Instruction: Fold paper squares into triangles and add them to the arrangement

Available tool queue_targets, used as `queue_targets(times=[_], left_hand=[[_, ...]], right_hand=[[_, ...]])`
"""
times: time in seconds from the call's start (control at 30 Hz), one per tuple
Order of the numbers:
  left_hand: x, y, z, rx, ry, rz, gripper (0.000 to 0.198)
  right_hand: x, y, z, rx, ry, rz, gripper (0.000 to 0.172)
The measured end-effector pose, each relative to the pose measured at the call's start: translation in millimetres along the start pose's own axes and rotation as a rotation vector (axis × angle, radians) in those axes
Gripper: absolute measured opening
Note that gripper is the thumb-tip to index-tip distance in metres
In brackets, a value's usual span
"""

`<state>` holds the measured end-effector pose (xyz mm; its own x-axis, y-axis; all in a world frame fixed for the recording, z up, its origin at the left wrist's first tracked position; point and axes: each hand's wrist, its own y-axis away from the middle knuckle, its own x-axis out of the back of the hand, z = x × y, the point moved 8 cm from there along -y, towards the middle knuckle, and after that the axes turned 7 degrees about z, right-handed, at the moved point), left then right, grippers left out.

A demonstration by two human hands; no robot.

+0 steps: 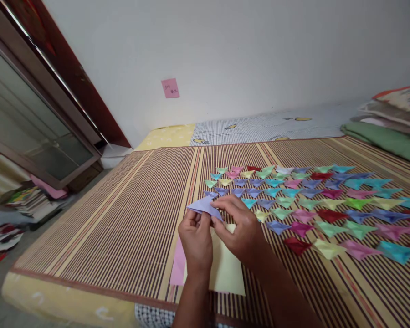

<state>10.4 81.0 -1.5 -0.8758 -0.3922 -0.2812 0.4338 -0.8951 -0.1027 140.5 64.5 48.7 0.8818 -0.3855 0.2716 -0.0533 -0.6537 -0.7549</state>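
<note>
Lilac paper [203, 205] in 2 hands [197, 238], yellow sheet [229, 269] below

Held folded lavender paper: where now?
Head view, below centre: the folded lavender paper is between the left hand and right hand, pictured above the pale-yellow paper sheet.

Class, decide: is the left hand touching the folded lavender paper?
Touching. The head view shows the left hand holding the folded lavender paper along its lower edge.

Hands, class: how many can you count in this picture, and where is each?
2: the left hand, at the near edge of the purple paper, and the right hand, at its right side. No others show.
</note>
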Motion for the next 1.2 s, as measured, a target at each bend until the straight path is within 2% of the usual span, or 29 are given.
queue_targets(times=[0.13,0.33,0.5,0.6,0.73,0.9,1.07,1.2], left_hand=[[-2.2,2,1,-0.012,-0.019,-0.021,0.014],[-1.2,8,11,-0.15,-0.211,0.015,0.013],[-6.9,15,19,-0.239,-0.34,-0.047,0.02],[-11.1,16,20,-0.208,-0.283,-0.086,0.009],[-11.4,16,21,-0.161,-0.308,-0.09,0.029],[-18.1,21,33,-0.297,-0.568,-0.138,0.033],[-21.3,25,30,-0.238,-0.475,-0.136,0.029],[-19.0,23,28,-0.257,-0.448,-0.103,0.032]], right_hand=[[0,1,-2,0.047,0.097,0.025,0.02],[-1,6,-9,0.069,0.274,0.119,0.013],[1,8,-12,0.109,0.355,0.137,0.012],[3,7,-10,0.132,0.377,0.133,0.017],[1,6,-6,0.16,0.38,0.1,0.015],[0,7,-1,0.141,0.373,0.088,0.018],[0,10,-2,0.115,0.353,0.097,0.021],[3,12,-1,0.057,0.297,0.17,0.019]])
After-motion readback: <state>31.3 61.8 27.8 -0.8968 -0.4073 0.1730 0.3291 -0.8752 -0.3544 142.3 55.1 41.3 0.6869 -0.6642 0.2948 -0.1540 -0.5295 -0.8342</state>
